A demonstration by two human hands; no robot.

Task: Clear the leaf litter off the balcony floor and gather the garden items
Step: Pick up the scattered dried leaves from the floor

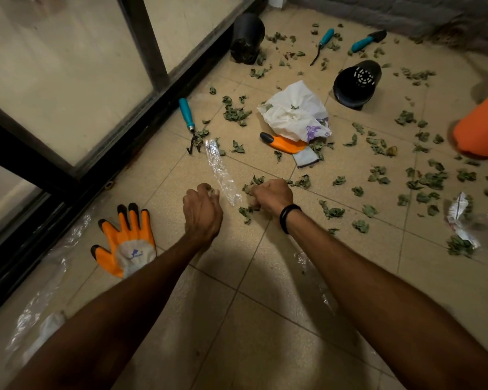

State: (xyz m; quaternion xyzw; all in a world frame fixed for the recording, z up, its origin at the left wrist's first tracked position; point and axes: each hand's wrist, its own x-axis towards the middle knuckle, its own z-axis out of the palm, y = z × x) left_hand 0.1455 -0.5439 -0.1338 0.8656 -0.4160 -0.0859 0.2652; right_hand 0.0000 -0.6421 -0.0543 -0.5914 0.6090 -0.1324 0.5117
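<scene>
dried leaves (332, 212) lie scattered over most of the tiled balcony floor (265, 319), thickest to the right and up toward the black pots (356, 80), with a small clump right at the hands; the right hand (271, 196) is down on that clump with its fingers curled under into a loose fist, leaf scraps showing at its edge, so it appears to be gathering a handful; the left hand (202, 213) hovers low just across a clear plastic wrapper (221, 173), fingers bent and bunched with a green scrap at the tips (whether it is actually pinched cannot be told); the leaves look crisp, curled and nearly weightless, so they will likely crumble if squeezed and drift if flicked; better to rake them together with cupped fingers and scoop from beneath than to pick each by its edge; the white plastic bag (293, 114) further up the floor is limp and would need holding open; the teal-handled hand rake (187, 119) is rigid, best lifted by the handle; the orange glove (124, 243) is soft and can be taken anywhere.
</scene>
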